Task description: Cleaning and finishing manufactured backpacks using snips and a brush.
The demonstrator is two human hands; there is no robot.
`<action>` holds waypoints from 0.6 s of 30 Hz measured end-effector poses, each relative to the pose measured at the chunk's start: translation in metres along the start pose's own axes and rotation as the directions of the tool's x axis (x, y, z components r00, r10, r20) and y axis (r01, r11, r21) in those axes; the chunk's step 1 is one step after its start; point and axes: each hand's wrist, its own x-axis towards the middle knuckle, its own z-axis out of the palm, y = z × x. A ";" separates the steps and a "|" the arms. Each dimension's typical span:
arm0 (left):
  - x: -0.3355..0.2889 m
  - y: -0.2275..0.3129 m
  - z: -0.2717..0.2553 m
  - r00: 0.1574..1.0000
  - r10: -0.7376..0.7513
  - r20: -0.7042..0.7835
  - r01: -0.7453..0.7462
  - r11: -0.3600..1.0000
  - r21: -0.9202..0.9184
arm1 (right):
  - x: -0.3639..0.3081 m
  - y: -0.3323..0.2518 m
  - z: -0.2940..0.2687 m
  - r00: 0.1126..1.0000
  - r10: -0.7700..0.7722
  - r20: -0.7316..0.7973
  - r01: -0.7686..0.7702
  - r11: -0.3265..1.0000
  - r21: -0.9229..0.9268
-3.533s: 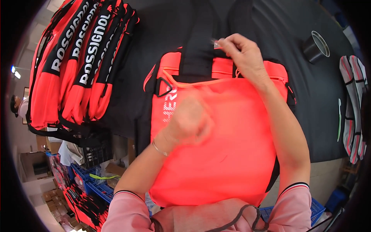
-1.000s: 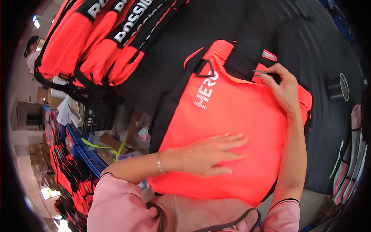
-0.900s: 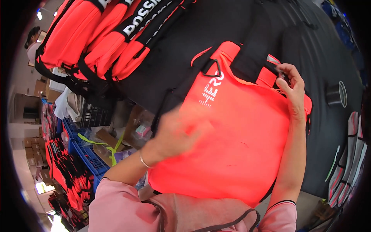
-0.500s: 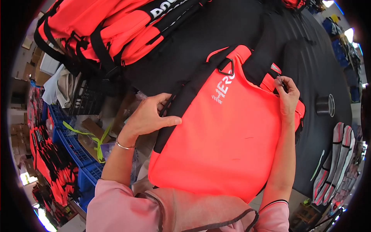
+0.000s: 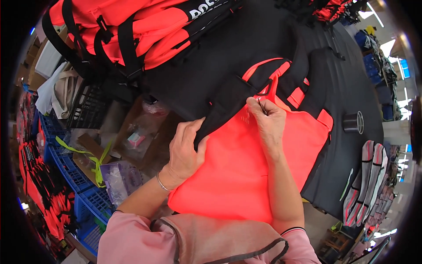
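A bright red-orange backpack (image 5: 233,176) with black sides and straps lies across the near edge of the black-covered table, its lower end against me. My left hand (image 5: 187,147) grips its left edge, fingers on the black side panel and thumb by the red panel. Pinched in my right hand (image 5: 269,125) is a small dark metal tool that looks like thread snips (image 5: 262,107). It is over the upper part of the red panel, just below a black ring (image 5: 263,90), and the hand partly covers the pale print there.
More red and black bags (image 5: 154,31) are piled at the far left. Blue crates (image 5: 90,193), a black crate (image 5: 83,105) and an open carton (image 5: 145,132) stand left of the table. On the right are a dark cup (image 5: 353,122) and grey padded straps (image 5: 365,185).
My right hand has moved left, from the shoulder-strap side to the upper middle of the red panel. The backpack's left side has folded over somewhat; my left hand keeps hold of that edge.
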 end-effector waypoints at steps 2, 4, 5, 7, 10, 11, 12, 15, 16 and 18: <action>-0.004 -0.001 0.001 1.000 0.018 -0.009 -0.018 1.000 -0.005 | 0.002 -0.002 0.004 1.000 0.002 0.000 -0.002 1.000 -0.006; -0.005 -0.002 0.002 0.999 0.033 -0.018 -0.033 0.999 -0.005 | 0.001 -0.005 0.004 1.000 0.003 0.013 -0.003 1.000 -0.030; -0.004 -0.001 0.001 0.999 0.041 -0.022 -0.041 0.999 -0.010 | 0.001 -0.007 0.004 1.000 0.005 0.027 -0.004 0.999 -0.048; 0.000 -0.002 0.000 0.998 0.050 -0.025 -0.051 0.999 -0.015 | 0.002 -0.010 0.015 1.000 -0.007 0.000 0.007 0.997 -0.078; 0.016 0.001 -0.009 1.000 0.015 -0.024 -0.015 0.999 -0.032 | 0.012 -0.008 0.021 1.000 0.026 -0.007 -0.027 0.988 -0.150; 0.024 -0.001 -0.015 0.996 -0.060 0.069 0.064 0.995 -0.072 | 0.017 -0.006 0.022 0.997 0.074 0.009 -0.070 0.978 -0.194; 0.032 -0.005 -0.020 0.978 -0.133 0.161 0.150 0.984 -0.100 | 0.021 0.000 0.025 0.997 0.074 0.013 -0.070 0.979 -0.192; 0.071 -0.019 -0.026 0.950 -0.190 0.250 0.188 0.982 0.032 | 0.027 0.013 0.026 1.000 -0.002 0.006 0.004 0.977 -0.213; 0.081 -0.021 -0.022 0.940 -0.250 0.231 0.250 0.968 0.032 | 0.028 0.015 0.027 1.000 -0.011 0.018 0.014 0.985 -0.175; 0.101 -0.030 -0.003 0.911 -0.311 0.271 0.353 0.927 -0.124 | 0.028 0.015 0.026 0.999 -0.021 0.026 0.024 0.991 -0.135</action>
